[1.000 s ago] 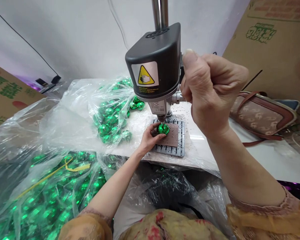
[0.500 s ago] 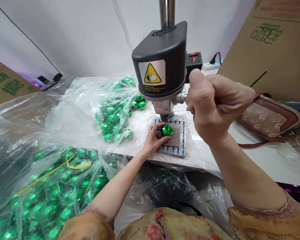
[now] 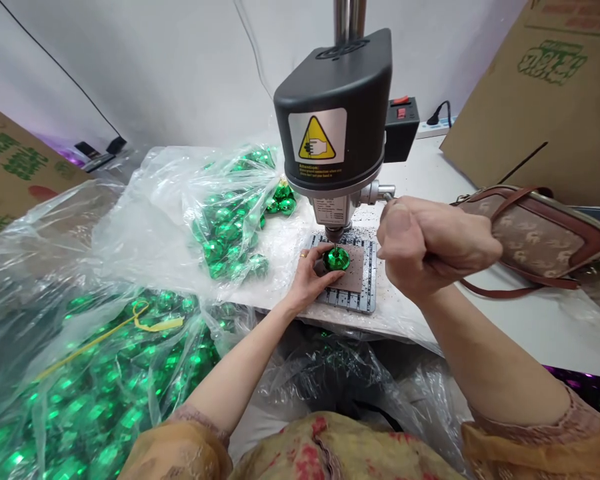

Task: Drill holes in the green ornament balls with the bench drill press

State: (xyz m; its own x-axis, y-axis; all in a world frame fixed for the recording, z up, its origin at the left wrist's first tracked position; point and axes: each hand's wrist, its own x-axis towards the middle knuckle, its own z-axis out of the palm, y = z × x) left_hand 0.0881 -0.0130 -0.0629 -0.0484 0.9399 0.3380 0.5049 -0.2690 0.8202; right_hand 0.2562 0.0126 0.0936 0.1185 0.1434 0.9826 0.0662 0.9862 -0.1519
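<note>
My left hand [image 3: 312, 275] grips a shiny green faceted ball [image 3: 338, 260] between thumb and fingers. The ball rests on a brown square pad [image 3: 354, 275] over the slotted metal base [image 3: 369, 293] of a small drill press [image 3: 335, 107]. The thin bit meets the top of the ball, directly under the chuck [image 3: 335, 233]. My right hand [image 3: 425, 243] is closed in a fist around the feed lever, whose metal hub [image 3: 379, 193] shows at the machine's right side. Most of the lever is hidden by my fingers.
Dark shavings lie around the base. Left of the press, a clear plastic bag [image 3: 155, 213] holds more green balls [image 3: 225, 230]; a larger bagful [image 3: 105, 400] sits lower left. To the right are a handbag [image 3: 545, 233] and a cardboard box [image 3: 535, 100].
My right fist has come down with the lever, baring its hub. The chuck and bit sit slightly lower on the ball; my left hand keeps its hold. The view has shifted slightly.
</note>
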